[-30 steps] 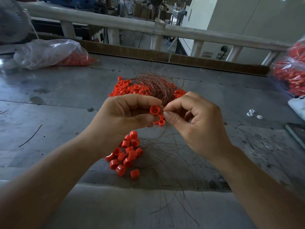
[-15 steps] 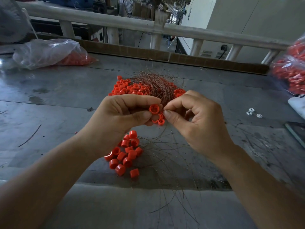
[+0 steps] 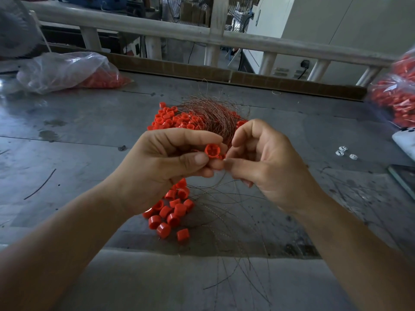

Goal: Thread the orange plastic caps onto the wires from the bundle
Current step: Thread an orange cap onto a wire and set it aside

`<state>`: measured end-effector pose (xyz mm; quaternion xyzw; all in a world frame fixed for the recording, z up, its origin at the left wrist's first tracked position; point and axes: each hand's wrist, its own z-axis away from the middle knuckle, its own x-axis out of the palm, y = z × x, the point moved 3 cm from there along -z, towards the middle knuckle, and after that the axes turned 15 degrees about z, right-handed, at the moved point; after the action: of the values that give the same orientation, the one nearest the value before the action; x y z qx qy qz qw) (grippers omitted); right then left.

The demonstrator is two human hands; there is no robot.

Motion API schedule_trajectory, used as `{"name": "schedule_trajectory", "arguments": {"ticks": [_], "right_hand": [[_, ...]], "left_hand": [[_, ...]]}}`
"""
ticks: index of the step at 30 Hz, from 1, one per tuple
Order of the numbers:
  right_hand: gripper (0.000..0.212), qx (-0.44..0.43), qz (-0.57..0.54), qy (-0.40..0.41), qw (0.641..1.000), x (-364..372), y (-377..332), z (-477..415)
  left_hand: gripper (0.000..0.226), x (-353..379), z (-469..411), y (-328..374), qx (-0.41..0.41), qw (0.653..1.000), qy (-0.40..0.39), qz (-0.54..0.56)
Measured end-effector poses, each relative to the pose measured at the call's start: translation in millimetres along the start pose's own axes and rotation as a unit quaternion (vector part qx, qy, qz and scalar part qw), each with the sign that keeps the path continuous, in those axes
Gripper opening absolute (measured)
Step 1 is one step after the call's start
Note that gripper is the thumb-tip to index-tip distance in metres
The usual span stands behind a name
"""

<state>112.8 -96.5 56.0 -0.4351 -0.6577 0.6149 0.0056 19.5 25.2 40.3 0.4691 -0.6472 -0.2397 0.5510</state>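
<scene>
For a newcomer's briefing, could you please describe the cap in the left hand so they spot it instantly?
Over the middle of the table, the left hand meets the right hand. Its thumb and forefinger pinch one orange cap. Unlike the piled caps, it is held aloft, hollow end facing the camera.

The small round orange plastic cap (image 3: 211, 151) looks smooth with a soft sheen, and so do the loose orange plastic caps (image 3: 173, 212) on the table, where light glints off their sides. The thin coppery-brown metal wires (image 3: 213, 115) are fine as hair and faintly shiny. The grey sheet-metal tabletop (image 3: 89, 131) is dull, scuffed and stained. The clear plastic bag (image 3: 65, 70) is thin, crinkled and glossy — the brown cardboard strip (image 3: 179, 68) beyond it is matt.
</scene>
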Motion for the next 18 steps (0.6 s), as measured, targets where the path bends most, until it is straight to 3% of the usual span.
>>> {"name": "schedule_trajectory", "arguments": {"ticks": [6, 11, 14, 18], "right_hand": [[0.028, 0.001, 0.023, -0.026, 0.999, 1.0, 1.9, -1.6], [0.017, 0.039, 0.07, 0.103, 0.991, -32.0, 19.8, -12.8], [0.018, 0.073, 0.171, 0.159, 0.97, -47.3, 38.5, -18.4], [0.016, 0.097, 0.351, 0.132, 0.922, -45.7, 59.4, -25.0]], "left_hand": [[0.025, -0.7, -0.6, -4.2, -0.022, 0.999, -0.001, 0.031], [0.026, -3.4, -1.0, -5.2, -0.022, 0.999, 0.031, 0.031], [0.026, -3.6, -1.2, -5.9, -0.025, 0.998, 0.044, 0.028], [0.027, -3.8, -1.3, -5.2, -0.026, 0.998, 0.057, 0.032]]}}
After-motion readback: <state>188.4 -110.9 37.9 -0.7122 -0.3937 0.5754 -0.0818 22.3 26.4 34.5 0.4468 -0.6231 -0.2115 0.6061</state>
